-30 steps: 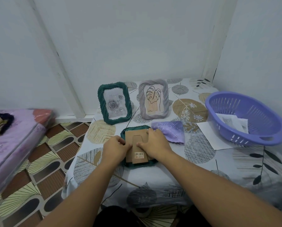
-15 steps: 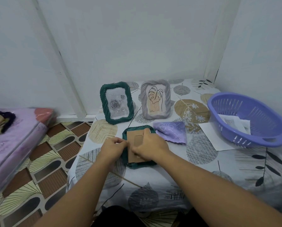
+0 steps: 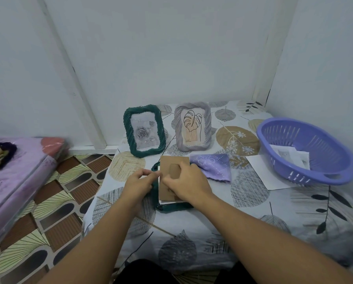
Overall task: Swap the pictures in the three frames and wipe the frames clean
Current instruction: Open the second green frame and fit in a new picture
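Observation:
A dark green frame point(image 3: 172, 207) lies face down in front of me on the table. Its brown cardboard backing point(image 3: 170, 167) is tilted up out of the frame, and my right hand point(image 3: 187, 182) grips that backing by its stand flap. My left hand point(image 3: 139, 182) pinches the frame's left edge. Behind stand two upright frames: a green frame point(image 3: 144, 131) with a grey rose picture and a grey frame point(image 3: 192, 126) with a leaf drawing. A purple cloth point(image 3: 213, 167) lies crumpled right of my hands.
A purple plastic basket point(image 3: 306, 150) holding paper prints sits at the right on a white sheet point(image 3: 262, 171). The table point(image 3: 253, 212) wears a leaf-patterned cover. White walls close the back and right. A purple mattress point(image 3: 14, 177) lies on the tiled floor at left.
The cardboard backing lay flat in the frame under both hands; now my right hand has raised it up and away from the frame, while my left hand shifted to the frame's left edge.

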Demonstrator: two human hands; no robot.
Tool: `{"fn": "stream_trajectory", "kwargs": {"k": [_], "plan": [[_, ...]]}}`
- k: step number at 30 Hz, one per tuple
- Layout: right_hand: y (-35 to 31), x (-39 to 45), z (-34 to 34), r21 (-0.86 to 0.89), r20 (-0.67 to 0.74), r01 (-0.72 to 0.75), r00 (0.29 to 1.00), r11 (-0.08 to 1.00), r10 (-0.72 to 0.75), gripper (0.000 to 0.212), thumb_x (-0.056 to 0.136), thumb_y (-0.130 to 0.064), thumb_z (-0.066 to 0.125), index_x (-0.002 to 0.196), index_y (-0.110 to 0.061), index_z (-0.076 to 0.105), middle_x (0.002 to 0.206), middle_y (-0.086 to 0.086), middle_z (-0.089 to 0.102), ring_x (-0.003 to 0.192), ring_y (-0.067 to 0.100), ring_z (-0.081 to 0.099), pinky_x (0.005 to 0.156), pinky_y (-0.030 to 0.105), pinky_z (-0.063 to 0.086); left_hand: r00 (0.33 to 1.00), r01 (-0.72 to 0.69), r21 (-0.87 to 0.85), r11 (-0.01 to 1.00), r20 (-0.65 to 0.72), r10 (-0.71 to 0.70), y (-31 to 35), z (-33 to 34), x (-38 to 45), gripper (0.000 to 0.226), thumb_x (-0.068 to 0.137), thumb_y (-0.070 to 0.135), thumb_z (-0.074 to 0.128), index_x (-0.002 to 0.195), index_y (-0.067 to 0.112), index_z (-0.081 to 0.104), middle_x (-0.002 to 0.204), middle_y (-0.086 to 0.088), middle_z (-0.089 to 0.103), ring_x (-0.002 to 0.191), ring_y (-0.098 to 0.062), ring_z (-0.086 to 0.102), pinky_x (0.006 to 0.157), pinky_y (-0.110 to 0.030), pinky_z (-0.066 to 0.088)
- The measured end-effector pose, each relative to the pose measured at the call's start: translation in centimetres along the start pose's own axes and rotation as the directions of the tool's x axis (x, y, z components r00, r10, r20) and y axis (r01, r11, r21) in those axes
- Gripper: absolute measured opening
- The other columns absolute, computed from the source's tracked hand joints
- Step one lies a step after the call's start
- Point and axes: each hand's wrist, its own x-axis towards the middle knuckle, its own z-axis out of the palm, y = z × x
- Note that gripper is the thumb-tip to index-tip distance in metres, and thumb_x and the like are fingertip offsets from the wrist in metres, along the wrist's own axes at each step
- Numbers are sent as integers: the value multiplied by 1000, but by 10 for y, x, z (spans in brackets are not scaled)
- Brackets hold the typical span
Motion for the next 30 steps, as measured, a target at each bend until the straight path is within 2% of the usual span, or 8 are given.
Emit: {"fn": "stream_trajectory", "kwargs": {"k": [5, 9, 11, 13, 16, 19, 24, 30], "plan": [[-3, 3, -3, -34, -5, 4, 1000, 999, -4, 53, 77, -65, 55, 109, -23, 59, 106, 5, 56, 97, 26, 59, 82, 39, 55, 998, 27, 45, 999, 62, -30, 12, 2, -10, 20, 94, 27, 74, 99, 8, 75, 92, -12, 76, 79, -26, 68, 63, -31, 54], [-2, 3, -8, -40, -13, 25, 1000, 999, -26, 53, 79, -64, 53, 115, -26, 58, 108, 5, 54, 103, 27, 57, 86, 40, 53, 994, 43, 61, 997, 100, -49, 19, 5, -15, 20, 100, 21, 65, 104, 2, 73, 87, -7, 73, 75, -15, 62, 57, -24, 47], [1, 2, -10, -63, -61, 38, 997, 997, -42, 56, 83, -64, 56, 127, -28, 54, 115, 5, 48, 113, 27, 48, 93, 39, 47, 993, 41, 26, 999, 106, -44, 22, 4, -14, 23, 101, 20, 64, 109, 0, 72, 92, -3, 70, 84, -14, 57, 72, -28, 45], [6, 1, -13, -6, -108, 16, 994, 1000, -17, 69, 83, -63, 63, 140, -30, 43, 121, 4, 38, 117, 25, 41, 100, 38, 40, 992, 43, 8, 999, 115, -43, 23, 0, -12, 25, 100, 23, 65, 110, 2, 72, 97, 0, 69, 100, -18, 55, 103, -41, 42], [13, 0, -17, 342, -1, -82, 996, 936, 87, 83, 84, -49, 75, 148, -26, 29, 124, -2, 42, 118, 19, 50, 98, 34, 44, 990, 41, 4, 999, 138, -41, 25, 0, -10, 16, 99, 25, 67, 97, 10, 73, 100, 2, 68, 112, -23, 52, 120, -50, 27], [17, 4, -17, 587, 106, -158, 987, 794, 118, 65, 90, -24, 75, 144, -22, 39, 114, -12, 59, 106, 12, 62, 87, 30, 53, 993, -16, 52, 999, 115, 10, 25, 5, -12, 18, 98, 29, 68, 95, 12, 73, 102, 3, 70, 112, -24, 53, 113, -48, 34], [24, 13, -19, 591, 50, -122, 992, 797, 115, 71, 91, -24, 71, 151, -27, 33, 128, -6, 64, 115, 17, 63, 102, 45, 51, 984, -164, 232, 959, -29, 176, 19, 9, -5, 17, 100, 30, 65, 109, 15, 66, 98, 2, 64, 83, -11, 55, 64, -27, 40], [51, 19, -43, 423, -2, -165, 983, 891, 183, 51, 96, -21, 65, 141, -26, 43, 122, -3, 67, 110, 20, 64, 99, 41, 51, 990, -33, 422, 906, -112, 89, 2, -4, 5, 23, 95, 34, 71, 110, 20, 61, 95, 1, 66, 79, -12, 62, 63, -31, 46]]}}
